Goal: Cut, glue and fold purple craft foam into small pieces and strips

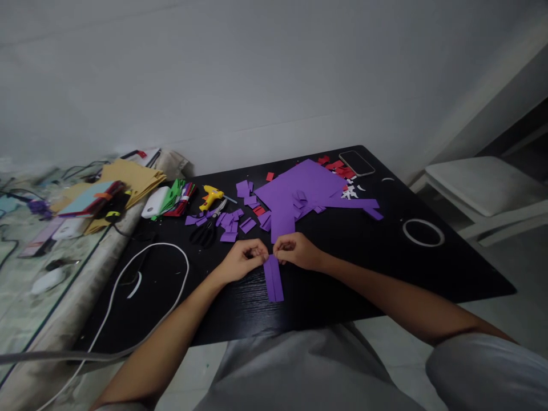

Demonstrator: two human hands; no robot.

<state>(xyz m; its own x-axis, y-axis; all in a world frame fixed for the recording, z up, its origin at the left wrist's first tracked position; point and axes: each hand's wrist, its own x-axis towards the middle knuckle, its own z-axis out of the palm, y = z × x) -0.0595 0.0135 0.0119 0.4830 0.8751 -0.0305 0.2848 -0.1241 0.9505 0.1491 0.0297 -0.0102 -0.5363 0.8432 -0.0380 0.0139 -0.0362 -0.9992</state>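
A narrow purple paper strip (273,282) with a lengthwise crease hangs between both hands, close to the front of the black table. My left hand (245,260) pinches its upper left corner, fingers closed. My right hand (297,251) pinches the upper right corner the same way. Just beyond the fingertips lies another purple strip (282,224), reaching back to a large purple sheet (302,184). Small cut purple pieces (231,222) are scattered to the left of that sheet.
Left of the scraps are black-handled scissors (206,231) and a yellow glue gun (210,197). A white cable (183,274) loops over the table's left side. At the back right lie a phone (357,163) and red scraps (341,168); a tape ring (423,233) is further right.
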